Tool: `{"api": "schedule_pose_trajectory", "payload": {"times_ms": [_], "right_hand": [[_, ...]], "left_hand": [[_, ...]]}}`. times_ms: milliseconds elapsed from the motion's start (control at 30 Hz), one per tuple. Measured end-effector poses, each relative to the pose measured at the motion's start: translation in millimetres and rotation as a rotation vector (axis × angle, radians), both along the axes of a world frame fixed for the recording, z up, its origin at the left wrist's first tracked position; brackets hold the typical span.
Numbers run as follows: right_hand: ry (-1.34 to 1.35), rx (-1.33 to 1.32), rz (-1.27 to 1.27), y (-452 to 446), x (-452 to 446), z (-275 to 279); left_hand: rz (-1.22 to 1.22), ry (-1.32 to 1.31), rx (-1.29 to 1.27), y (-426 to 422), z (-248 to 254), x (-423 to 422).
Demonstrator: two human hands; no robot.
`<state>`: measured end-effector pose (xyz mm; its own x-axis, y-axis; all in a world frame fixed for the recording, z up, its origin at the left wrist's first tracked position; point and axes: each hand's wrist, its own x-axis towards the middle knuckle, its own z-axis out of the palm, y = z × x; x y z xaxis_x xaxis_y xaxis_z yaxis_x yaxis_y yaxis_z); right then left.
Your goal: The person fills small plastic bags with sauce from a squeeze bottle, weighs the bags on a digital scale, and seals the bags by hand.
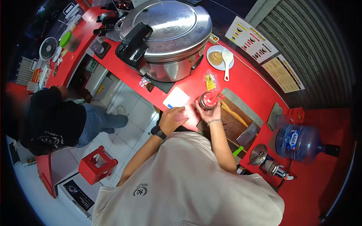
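Note:
My right hand [211,113], with a thin bracelet at its wrist, is wrapped round a small dark jar with a red lid [209,99]. It is held just above the red counter. To its left, my left hand [172,119], wearing a black watch [157,132], has its fingers curled in; a pale, glossy patch shows at the fingertips, and I cannot tell what it is. A white paper with a blue mark [176,97] lies just beyond that hand. A small packet with a yellow label [210,81] rests beyond the jar.
A large steel rice cooker [169,41] stands behind. A saucer [213,64] bears a white rice paddle [227,62]. At right are a wooden board [232,126], a cleaver [248,135] and a water jug [298,143]. A person [56,116] stands left, near a red stool [98,165].

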<state>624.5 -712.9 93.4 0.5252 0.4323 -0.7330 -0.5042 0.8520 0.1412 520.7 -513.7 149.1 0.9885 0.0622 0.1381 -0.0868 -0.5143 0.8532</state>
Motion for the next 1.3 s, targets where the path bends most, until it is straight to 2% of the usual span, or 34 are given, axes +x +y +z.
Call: {"api": "schedule_pose_trajectory", "payload": {"times_ms": [33, 100, 167, 200, 300, 333, 367, 433, 467, 533, 567, 633, 767, 800, 833, 900, 933, 967, 1033, 1067, 1100, 1167, 1233, 1300], "right_hand": [[0.040, 0.002, -0.042, 3, 11, -24], [0.028, 0.043, -0.050, 15, 17, -16], [-0.131, -0.184, -0.136, 23, 2, 2], [-0.276, -0.232, -0.024, 22, 1, 14], [-0.397, -0.283, -0.075, 18, -10, 50], [-0.469, -0.277, 0.041, 7, -13, 53], [-0.445, -0.416, -0.002, 7, -11, 60], [-0.593, -0.677, -0.135, 7, -4, 63], [-0.593, -0.683, -0.139, 4, -1, 66], [-0.807, -0.753, -0.208, -4, 6, 76], [-0.811, -0.755, -0.209, -6, 7, 80], [-1.026, -0.860, -0.194, -7, 11, 89], [-1.206, -1.006, -0.239, -1, 15, 106], [-1.203, -1.055, -0.213, -1, 15, 114], [-1.207, -1.056, -0.214, 0, 17, 123], [-1.316, -1.003, -0.170, -2, 24, 136], [-1.324, -1.035, -0.175, -6, 31, 137], [-1.330, -1.037, -0.179, -7, 36, 140], [-1.413, -0.958, -0.148, -7, 45, 151], [-1.435, -0.934, -0.147, -7, 49, 156], [-1.457, -0.910, -0.146, -5, 52, 163], [-1.483, -0.946, -0.144, -2, 53, 176], [-1.523, -0.911, -0.130, 3, 57, 193], [-1.585, -0.758, 0.031, 11, 56, 229]], "left_hand": [[-0.032, -0.042, 0.037, -2, -1, 3], [-0.020, -0.064, 0.017, -4, 2, 5], [0.012, -0.027, -0.046, -4, 8, 3], [0.023, -0.028, -0.079, -3, 17, 2], [0.018, 0.109, -0.236, -1, 36, -5], [0.008, 0.151, -0.248, -2, 43, -4], [-0.012, 0.075, -0.271, -5, 47, -4], [-0.050, 0.065, -0.266, -8, 51, -1], [-0.056, 0.064, -0.270, -9, 54, 2], [-0.120, 0.076, -0.248, -10, 62, 8], [-0.121, 0.072, -0.250, -12, 65, 9], [-0.110, 0.132, -0.357, -16, 70, 15], [-0.116, 0.098, -0.364, -23, 81, 25], [-0.177, 0.239, -0.453, -21, 85, 30], [-0.177, 0.234, -0.454, -21, 83, 31], [-0.179, 0.315, -0.771, -21, 79, 34], [-0.257, 0.349, -0.882, -18, 78, 36], [-0.262, 0.343, -0.882, -16, 85, 38], [-0.336, 0.405, -1.183, -15, 101, 43], [-0.365, 0.392, -1.239, -13, 106, 44], [-0.367, 0.387, -1.241, -13, 112, 46], [-0.361, 0.266, -0.952, -15, 125, 52], [-0.299, 0.230, -0.974, -23, 128, 62], [-0.219, 0.149, -0.825, -24, 133, 72]]}}
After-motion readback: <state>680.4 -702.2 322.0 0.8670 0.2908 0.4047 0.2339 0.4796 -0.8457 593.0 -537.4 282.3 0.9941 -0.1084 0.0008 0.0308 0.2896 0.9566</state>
